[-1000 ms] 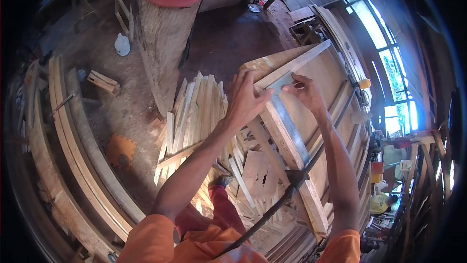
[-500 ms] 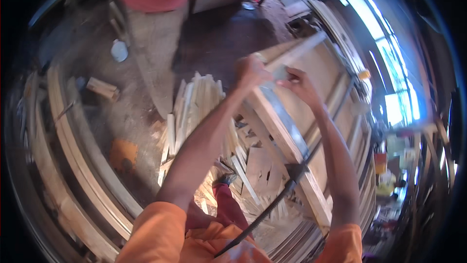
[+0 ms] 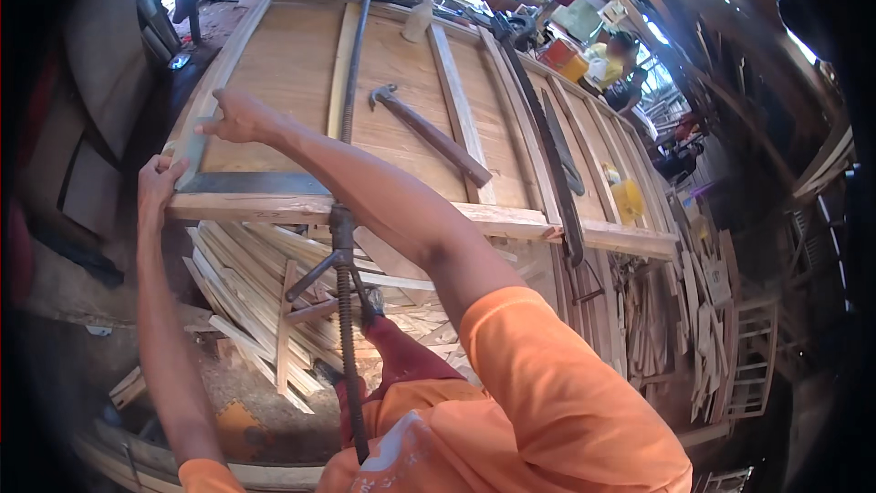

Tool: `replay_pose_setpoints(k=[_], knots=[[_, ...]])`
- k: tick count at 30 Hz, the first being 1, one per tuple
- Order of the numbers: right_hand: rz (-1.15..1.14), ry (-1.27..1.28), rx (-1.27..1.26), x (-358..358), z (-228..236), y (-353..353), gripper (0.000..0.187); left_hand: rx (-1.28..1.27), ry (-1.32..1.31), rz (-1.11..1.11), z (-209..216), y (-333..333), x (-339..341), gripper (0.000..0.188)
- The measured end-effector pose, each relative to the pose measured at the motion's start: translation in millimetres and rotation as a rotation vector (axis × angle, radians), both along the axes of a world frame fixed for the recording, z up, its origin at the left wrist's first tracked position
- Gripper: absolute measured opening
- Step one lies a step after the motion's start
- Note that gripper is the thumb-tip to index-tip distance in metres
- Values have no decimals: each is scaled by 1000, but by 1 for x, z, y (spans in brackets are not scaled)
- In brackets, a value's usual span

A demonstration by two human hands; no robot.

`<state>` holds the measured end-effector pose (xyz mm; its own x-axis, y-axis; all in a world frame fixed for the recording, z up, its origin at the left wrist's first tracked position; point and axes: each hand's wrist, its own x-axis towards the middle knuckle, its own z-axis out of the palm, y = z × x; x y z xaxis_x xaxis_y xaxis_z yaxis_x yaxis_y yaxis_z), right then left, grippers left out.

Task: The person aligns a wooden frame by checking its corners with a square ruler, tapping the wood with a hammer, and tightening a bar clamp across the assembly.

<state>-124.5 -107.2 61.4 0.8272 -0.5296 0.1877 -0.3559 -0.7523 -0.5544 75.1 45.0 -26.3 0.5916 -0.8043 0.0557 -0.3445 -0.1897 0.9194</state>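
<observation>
A large wooden panel frame with cross rails lies in front of me. My left hand is closed around its near left corner, thumb and fingers at the edge. My right hand reaches across to the left rail, with fingers apart near the wood; anything small in them cannot be made out. A flat grey strip lies inside the near rail, close to the corner. A long bar clamp crosses the frame, its threaded screw pointing toward my body. A claw hammer rests on the panel.
A handsaw, a dark bar and a clear bottle are on the frame. Yellow container sits toward its right. Wood offcuts are heaped below. Another person is in the right background.
My view has swung, bringing the whole frame, hammer and saw into sight. My hands were close together at the corner; now the left grips it and the right is farther along the left rail.
</observation>
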Motion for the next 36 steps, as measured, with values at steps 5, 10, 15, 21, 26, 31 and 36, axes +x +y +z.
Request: replay_pose_setpoints(k=[5,10,15,21,26,31,36], knots=[[-70,-522,186,-108,46,34,55,-35,-48,10,-22,-8,20,29],[-354,-555,248,-218,46,52,34,30,-45,-48,-55,-23,68,22],[-475,-651,213,-279,17,63,28,145,-95,-24,-62,-23,95,25],[-381,-594,209,-312,0,70,30,228,-59,-47,-50,-15,98,25],[-410,-513,195,-331,-12,62,30,179,52,-105,-31,-1,79,35],[-405,-557,490,-347,-4,47,26,236,33,26,12,10,31,27],[-398,-515,658,-338,-3,54,23,337,59,97,46,10,-8,30]])
